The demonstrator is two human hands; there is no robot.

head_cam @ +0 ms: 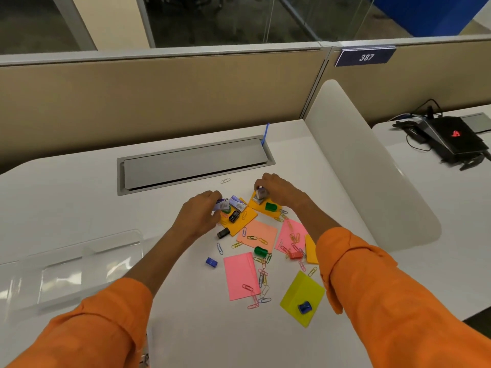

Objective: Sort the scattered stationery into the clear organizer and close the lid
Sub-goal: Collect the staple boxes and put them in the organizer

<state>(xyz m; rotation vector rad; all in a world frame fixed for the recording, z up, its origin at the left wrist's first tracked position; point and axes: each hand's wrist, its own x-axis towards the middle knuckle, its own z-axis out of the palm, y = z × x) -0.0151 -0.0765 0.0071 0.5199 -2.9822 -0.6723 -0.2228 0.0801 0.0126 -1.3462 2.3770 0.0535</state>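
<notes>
Stationery lies scattered mid-desk: pink [240, 274], salmon [257, 235], orange [237, 221] and yellow-green [303, 296] sticky pads, several coloured paper clips [261, 278], and small sharpeners in green [261, 251], blue [211, 262], black [223, 233] and red [295, 254]. My left hand [198, 215] is closed on a small purple-and-white box [221, 204]. My right hand [277, 192] pinches another small box [259, 195] just above an orange pad. A third such box [237, 203] lies between them. The clear organizer [66, 269] sits open at the left.
A grey cable hatch [194, 163] is set into the desk behind the pile, with a lone paper clip [225, 180] before it. A white divider [372, 181] bounds the right side; beyond it a black device [451, 136] with cables. Beige partition at the back.
</notes>
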